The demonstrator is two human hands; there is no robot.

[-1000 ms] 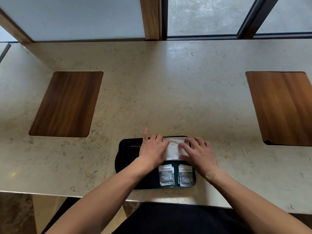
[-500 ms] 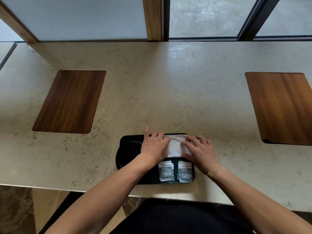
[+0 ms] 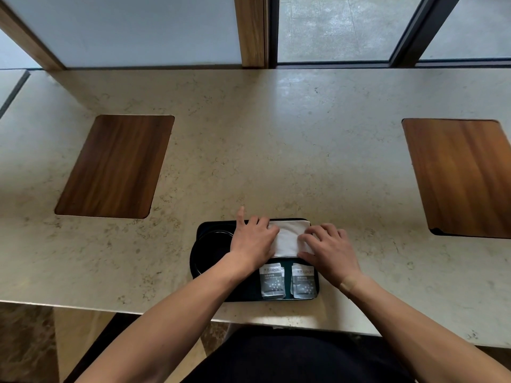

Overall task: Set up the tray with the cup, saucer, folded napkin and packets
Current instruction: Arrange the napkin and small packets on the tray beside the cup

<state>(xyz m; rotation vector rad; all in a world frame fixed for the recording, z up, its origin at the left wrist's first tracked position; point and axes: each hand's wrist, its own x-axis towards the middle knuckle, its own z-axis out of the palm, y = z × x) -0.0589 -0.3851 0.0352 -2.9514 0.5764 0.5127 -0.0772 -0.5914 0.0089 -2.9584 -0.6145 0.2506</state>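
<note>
A brown wooden board (image 3: pixel 114 165) is set into the stone counter (image 3: pixel 276 139), far off to the left. Nothing sits on it.

Next comes the black tray (image 3: pixel 204 272), close to the near edge of the counter. Its long side runs left to right. At its left end lies a dark round saucer (image 3: pixel 211 248). I cannot see a cup anywhere.

The left hand (image 3: pixel 253 241) lies flat, fingers spread a little, pressing on the left edge of the white napkin (image 3: pixel 287 239). It grips nothing. I think it holds the cloth still so the fold stays neat.

The napkin sits at the back of the tray, on the right part. Its long side looks to run front to back, but hands hide its ends.

In front of it lie two grey packets (image 3: pixel 287 281), side by side, tops pointing away from the person.

The right hand (image 3: pixel 329 251) is flat too, fingertips on the napkin's right edge, pressing down.

Far right is another wooden board (image 3: pixel 464 175).
</note>
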